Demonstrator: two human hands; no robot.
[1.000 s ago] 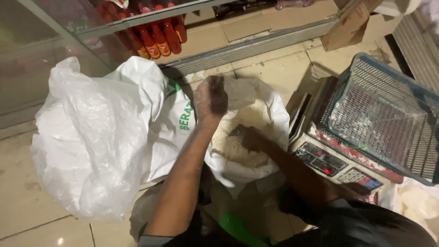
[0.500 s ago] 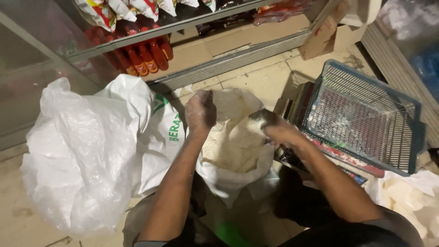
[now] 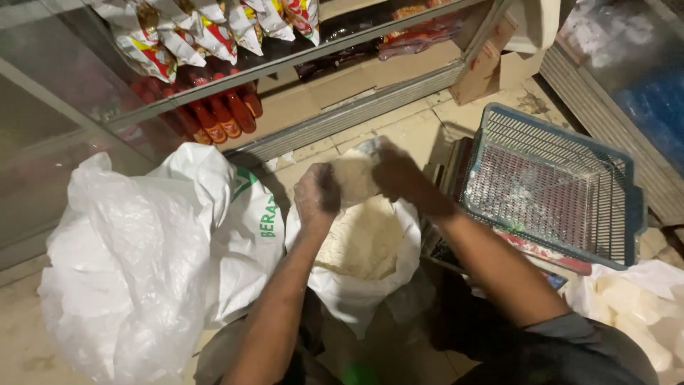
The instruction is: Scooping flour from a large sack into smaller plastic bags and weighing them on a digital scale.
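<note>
The left hand (image 3: pixel 317 196) and the right hand (image 3: pixel 397 173) hold a small clear bag (image 3: pixel 356 178) between them, above the open sack (image 3: pixel 363 249) of pale grain. The left fingers are curled and pressed together on the bag's left side; the right fingers wrap its right side, closed on the plastic, though the fingertips themselves are hidden. The bag is partly filled with the same pale grain. Just below the fingers lies the grain in the sack. To the left of the left fingers bulges a large white plastic bag (image 3: pixel 142 264). To the right of the right fingers sits a blue mesh basket (image 3: pixel 556 185). Beyond the fingers, red bottles (image 3: pixel 221 114) stand under a shelf.
</note>
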